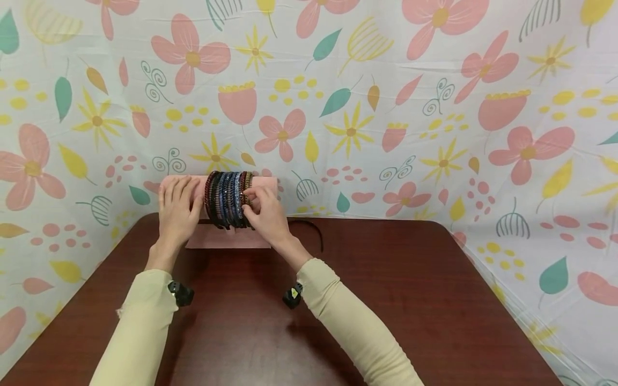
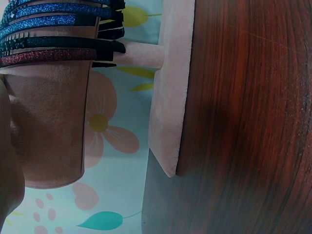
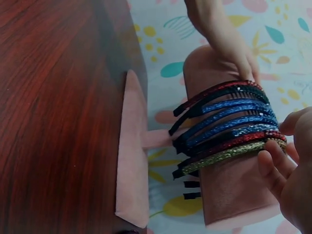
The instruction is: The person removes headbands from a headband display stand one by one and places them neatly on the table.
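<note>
A pink padded headband stand [image 1: 229, 242] has a thick horizontal roll [image 2: 48, 122] on a short post above a flat base [image 3: 131, 161]. Several glittery headbands [image 1: 224, 198] in red, dark green, blue and silver sit side by side around the roll. My left hand [image 1: 177, 206] rests on the roll's left end, fingers over its top. At the right end of the row, my right hand [image 1: 267, 214] has curled fingers and thumb at the top of a gold headband [image 3: 219, 157], seemingly pinching it. The exact fingertip contact is partly hidden.
A thin black headband [image 1: 316, 231] lies on the dark wooden table [image 1: 386, 289], right of the stand. Behind the table's back edge hangs a flower-printed cloth [image 1: 347, 80]. The stand is near that back edge.
</note>
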